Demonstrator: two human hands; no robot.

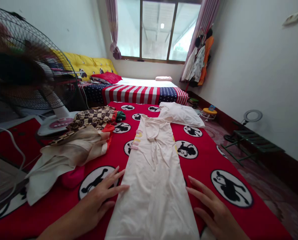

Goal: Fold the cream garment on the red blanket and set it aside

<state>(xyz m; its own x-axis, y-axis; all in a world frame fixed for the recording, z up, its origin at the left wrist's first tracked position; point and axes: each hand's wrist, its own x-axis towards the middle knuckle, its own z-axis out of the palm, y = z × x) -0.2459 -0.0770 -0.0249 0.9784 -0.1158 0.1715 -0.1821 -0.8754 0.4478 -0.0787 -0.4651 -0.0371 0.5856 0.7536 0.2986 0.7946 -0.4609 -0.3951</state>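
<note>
Cream-white trousers lie flat on a red cloth with black monkey figures in white circles, waistband at the far end. Pink and yellow letters run down their left side. My left hand is at the trousers' left edge, fingers spread, fingertips at the fabric. On the opposite side my right hand has its fingers apart, the tips beside the right edge. Neither hand holds anything. Beyond the waistband, to the right, rests a folded white garment.
At the left lie rumpled clothes beside a standing fan with a cable. A bed stands under the window. On the right are a green folding stool, a ring light and a small yellow stool.
</note>
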